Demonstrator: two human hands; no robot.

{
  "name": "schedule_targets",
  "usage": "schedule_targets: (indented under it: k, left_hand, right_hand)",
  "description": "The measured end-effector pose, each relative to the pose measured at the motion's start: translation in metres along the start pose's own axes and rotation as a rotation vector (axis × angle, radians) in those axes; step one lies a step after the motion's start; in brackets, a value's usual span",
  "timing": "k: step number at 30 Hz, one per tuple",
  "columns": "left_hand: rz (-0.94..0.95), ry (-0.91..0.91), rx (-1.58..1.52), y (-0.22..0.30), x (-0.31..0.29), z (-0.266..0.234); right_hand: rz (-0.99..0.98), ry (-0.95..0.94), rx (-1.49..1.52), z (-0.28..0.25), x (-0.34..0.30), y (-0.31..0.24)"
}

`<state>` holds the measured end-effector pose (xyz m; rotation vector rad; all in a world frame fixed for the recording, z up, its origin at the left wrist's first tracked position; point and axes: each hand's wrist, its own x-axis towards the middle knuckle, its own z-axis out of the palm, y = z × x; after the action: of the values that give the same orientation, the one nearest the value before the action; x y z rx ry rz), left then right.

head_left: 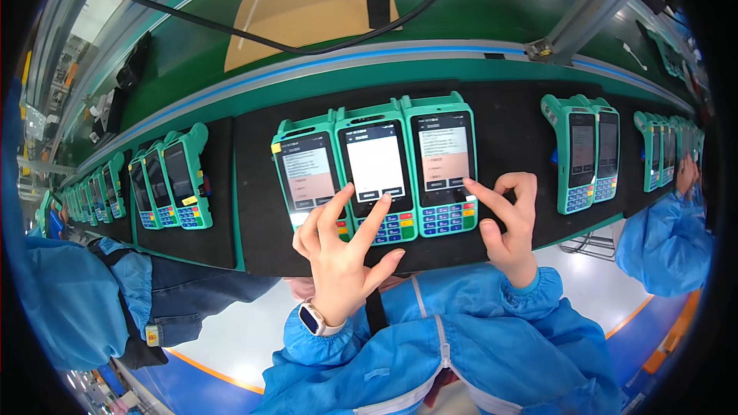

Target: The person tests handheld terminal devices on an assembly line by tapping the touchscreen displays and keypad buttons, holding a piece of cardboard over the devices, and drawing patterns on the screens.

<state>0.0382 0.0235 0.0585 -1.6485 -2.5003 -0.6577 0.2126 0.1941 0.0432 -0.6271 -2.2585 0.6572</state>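
Observation:
Three green card payment terminals stand side by side before me, their screens lit. My left hand (342, 250) is over the left and middle ones, fingers spread, the index fingertip at the lower screen edge of the middle payment terminal (375, 157). It partly hides the keypad of the left payment terminal (307, 165). My right hand (509, 223) reaches in from the right with its index finger stretched out to the lower right screen corner of the right payment terminal (444, 154). The thumb is apart from that finger. Neither hand grips anything.
Black matting (254, 184) covers the bench. More payment terminals stand in groups to the left (178, 177) and right (582, 154). A brown board (300, 4) lies on the green conveyor behind, with a black cable (307, 50) hanging across. Co-workers in blue sit at left (77, 292) and right (665, 246).

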Motion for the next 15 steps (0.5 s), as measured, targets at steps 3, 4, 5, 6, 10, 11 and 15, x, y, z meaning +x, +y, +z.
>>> schedule_targets:
  k: [3,4,5,6,10,11,15]
  left_hand:
    - [0.014,-0.037,0.017,0.004,0.004,0.003]
    - [0.003,-0.050,0.040,0.005,0.005,0.005]
    - [-0.009,-0.064,0.064,0.006,0.006,0.007]
    - [-0.004,-0.042,0.054,0.006,0.004,0.006]
    - [-0.004,0.071,-0.075,-0.003,-0.012,0.007]
    - [-0.004,0.070,-0.074,-0.005,-0.015,0.007]
    - [-0.056,0.144,-0.111,-0.015,-0.023,0.013]
  right_hand:
    - [0.001,-0.004,-0.020,0.002,-0.001,0.000]
    - [0.007,-0.020,-0.052,0.002,-0.001,0.000]
    - [0.012,-0.038,-0.084,0.002,-0.001,0.000]
    - [0.009,-0.021,-0.066,0.002,-0.001,0.000]
    - [0.007,0.033,-0.014,0.000,-0.004,0.002]
    - [-0.013,0.040,-0.007,0.000,-0.003,0.003]
    - [-0.031,0.042,0.004,0.000,-0.002,0.004]
